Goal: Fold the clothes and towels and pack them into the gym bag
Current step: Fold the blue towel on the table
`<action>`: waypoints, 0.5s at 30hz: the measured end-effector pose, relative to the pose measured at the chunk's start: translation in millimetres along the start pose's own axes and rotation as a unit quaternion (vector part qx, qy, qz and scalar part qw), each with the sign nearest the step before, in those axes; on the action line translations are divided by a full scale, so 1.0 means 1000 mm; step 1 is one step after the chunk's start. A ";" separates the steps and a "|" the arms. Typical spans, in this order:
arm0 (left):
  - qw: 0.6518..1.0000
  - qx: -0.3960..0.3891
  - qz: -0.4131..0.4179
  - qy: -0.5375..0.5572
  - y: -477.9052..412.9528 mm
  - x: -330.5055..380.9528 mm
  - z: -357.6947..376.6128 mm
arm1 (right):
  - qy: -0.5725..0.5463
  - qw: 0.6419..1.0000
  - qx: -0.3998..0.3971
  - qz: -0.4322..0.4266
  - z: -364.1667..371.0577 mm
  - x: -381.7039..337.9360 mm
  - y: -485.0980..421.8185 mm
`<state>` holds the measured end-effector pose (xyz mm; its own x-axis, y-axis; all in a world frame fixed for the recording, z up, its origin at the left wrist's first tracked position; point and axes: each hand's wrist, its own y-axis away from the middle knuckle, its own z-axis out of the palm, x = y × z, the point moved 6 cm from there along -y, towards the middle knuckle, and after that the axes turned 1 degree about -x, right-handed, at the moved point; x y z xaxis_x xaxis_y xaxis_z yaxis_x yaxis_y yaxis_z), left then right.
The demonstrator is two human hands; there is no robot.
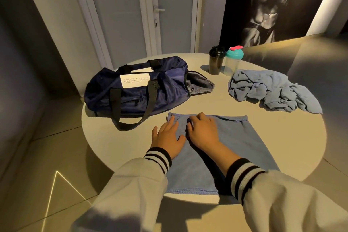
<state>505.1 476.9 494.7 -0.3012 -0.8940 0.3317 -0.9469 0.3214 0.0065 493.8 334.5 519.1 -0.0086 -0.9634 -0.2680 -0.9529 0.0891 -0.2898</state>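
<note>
Striped sleeves [131, 184] up front. Left hand [166, 137] flat, fingers straight, pressing the blue towel [235, 137] spread across the near side of the round table [105, 137]. Right hand [202, 130] just beside it, fingers arched onto the cloth; can't tell if pinching. Early days, probably: no fold yet, second towel [271, 90] crumpled far right, gym bag [131, 88] far left, nothing visibly packed. Near hem close to the table's front edge. Bare tabletop on the right for folding, shaker bottles [216, 60] well back.
</note>
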 end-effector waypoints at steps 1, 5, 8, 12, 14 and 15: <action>1.000 -0.002 -0.006 -0.002 0.000 0.000 0.000 | 0.000 0.999 -0.033 0.000 0.005 -0.003 0.003; 0.997 -0.012 -0.069 -0.022 0.001 -0.002 -0.001 | -0.009 0.989 -0.148 0.027 0.018 -0.003 0.012; 0.994 -0.008 -0.103 -0.042 0.006 -0.004 -0.006 | -0.023 0.982 -0.184 0.015 0.017 -0.001 0.014; 0.988 0.043 -0.039 -0.140 0.010 0.012 -0.018 | -0.003 0.998 -0.060 0.009 -0.008 0.018 0.020; 0.988 0.045 0.019 -0.147 0.007 0.031 -0.020 | 0.011 0.999 -0.044 0.025 -0.013 0.030 0.027; 0.991 0.031 0.047 -0.123 0.004 0.043 -0.017 | 0.008 0.998 -0.048 0.029 -0.014 0.034 0.031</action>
<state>490.5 445.2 524.8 -0.4004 -0.9120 0.0885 -0.9158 0.3949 -0.0735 460.2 300.7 513.9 -0.0682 -0.9613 -0.2668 -0.9752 0.1207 -0.1854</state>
